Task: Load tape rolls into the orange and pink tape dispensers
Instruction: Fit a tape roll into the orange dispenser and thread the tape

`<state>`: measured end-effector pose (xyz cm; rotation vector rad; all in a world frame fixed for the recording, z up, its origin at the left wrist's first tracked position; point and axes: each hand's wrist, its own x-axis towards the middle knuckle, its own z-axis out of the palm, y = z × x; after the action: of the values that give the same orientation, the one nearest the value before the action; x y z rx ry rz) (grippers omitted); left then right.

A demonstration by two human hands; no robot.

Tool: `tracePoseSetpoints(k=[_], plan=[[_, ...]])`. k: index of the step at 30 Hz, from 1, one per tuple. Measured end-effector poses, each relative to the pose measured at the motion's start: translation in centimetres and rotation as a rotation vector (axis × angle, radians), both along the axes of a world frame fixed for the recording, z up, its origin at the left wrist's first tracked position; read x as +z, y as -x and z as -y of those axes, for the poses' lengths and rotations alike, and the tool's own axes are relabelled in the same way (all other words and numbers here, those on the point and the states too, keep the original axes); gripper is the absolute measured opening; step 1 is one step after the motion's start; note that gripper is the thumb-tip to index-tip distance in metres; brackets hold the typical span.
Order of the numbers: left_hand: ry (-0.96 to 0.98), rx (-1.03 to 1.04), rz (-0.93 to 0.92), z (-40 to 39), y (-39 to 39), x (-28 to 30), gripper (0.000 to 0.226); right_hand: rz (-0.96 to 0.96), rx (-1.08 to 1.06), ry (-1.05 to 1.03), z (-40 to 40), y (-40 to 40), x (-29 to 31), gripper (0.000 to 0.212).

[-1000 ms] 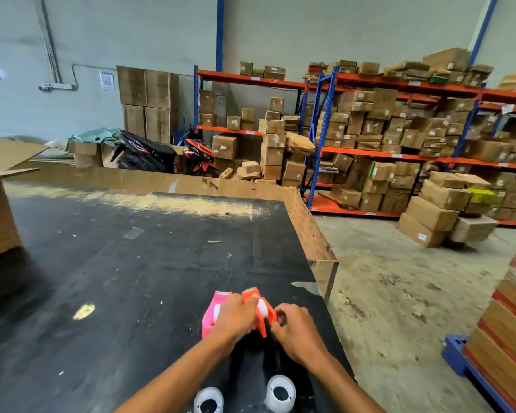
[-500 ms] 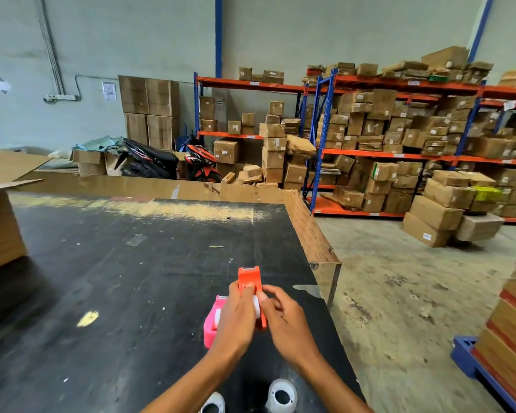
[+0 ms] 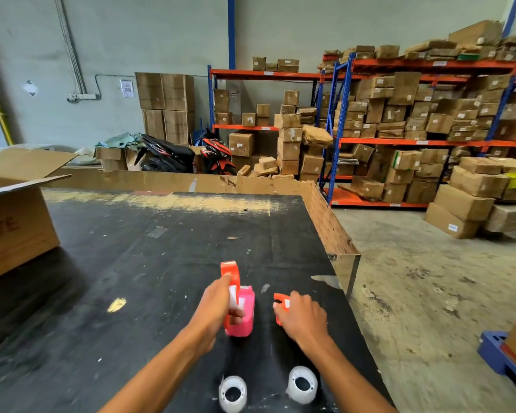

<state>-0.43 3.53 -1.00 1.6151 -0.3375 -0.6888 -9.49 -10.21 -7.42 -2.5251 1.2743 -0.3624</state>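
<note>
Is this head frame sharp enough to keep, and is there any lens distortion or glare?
Head view: left hand and right hand are motion-smeared, as is the orange dispenser; the two tape rolls look soft; wide-angle bending bows the shelving; lighting is even, with a pale sheen on the table.

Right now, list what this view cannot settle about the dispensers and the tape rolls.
- Orange dispenser: its lower body, hidden by the left hand.
- Small orange piece: mostly covered by the right hand; what it is stays unclear.
- Pink dispenser: motion blur hides whether it holds tape.
- Two tape rolls: blurred near the bottom edge.
</note>
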Motion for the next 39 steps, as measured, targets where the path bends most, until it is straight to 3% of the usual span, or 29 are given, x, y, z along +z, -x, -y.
tracePoseSetpoints(k=[4,7,10,13,16,21,23,27,31,34,36,39], plan=[[0.087,0.007,-0.079,-1.1,0.5,-0.3,0.034,-0.096,0.017,0.146,0.3,-0.5,-0.5,0.048],[0.147,0.008,-0.144,-1.5,0.7,-0.5,0.028,-0.068,0.004,0.113,0.4,0.5,0.6,0.054],[0.153,-0.077,-0.193,-1.4,1.3,-0.3,0.024,0.237,0.072,-0.063,-0.7,2.2,3.1,0.048],[0.148,-0.211,-0.187,-1.1,2.6,0.0,0.025,0.533,0.325,-0.382,-3.8,4.3,5.6,0.035],[0.182,-0.365,-0.201,-1.2,4.6,0.1,0.037,0.562,0.455,-0.416,-7.0,6.5,6.5,0.009],[0.149,-0.452,-0.169,-2.1,7.0,-0.6,0.041,0.701,0.309,-0.489,-8.3,10.7,5.9,0.009],[0.133,-0.445,-0.163,-2.6,7.3,-1.1,0.039,0.562,0.142,-0.388,-7.6,13.2,4.7,0.017],[0.148,-0.440,-0.238,-4.0,7.5,-1.9,0.027,-0.002,-0.033,-0.209,-7.1,16.8,1.8,0.031],[0.141,-0.446,-0.167,-5.7,7.4,-2.1,0.019,-0.154,-0.065,-0.073,-8.0,16.6,1.1,0.041],[0.136,-0.440,-0.136,-7.0,6.7,-2.0,0.019,-0.119,-0.024,0.074,-8.5,14.8,1.4,0.050],[0.144,-0.436,-0.162,-7.8,6.1,-1.8,0.019,-0.077,0.057,0.025,-9.0,12.7,1.4,0.054],[0.165,-0.414,-0.177,-9.0,5.0,-1.5,0.013,-0.164,0.130,-0.090,-9.8,9.9,1.2,0.052]])
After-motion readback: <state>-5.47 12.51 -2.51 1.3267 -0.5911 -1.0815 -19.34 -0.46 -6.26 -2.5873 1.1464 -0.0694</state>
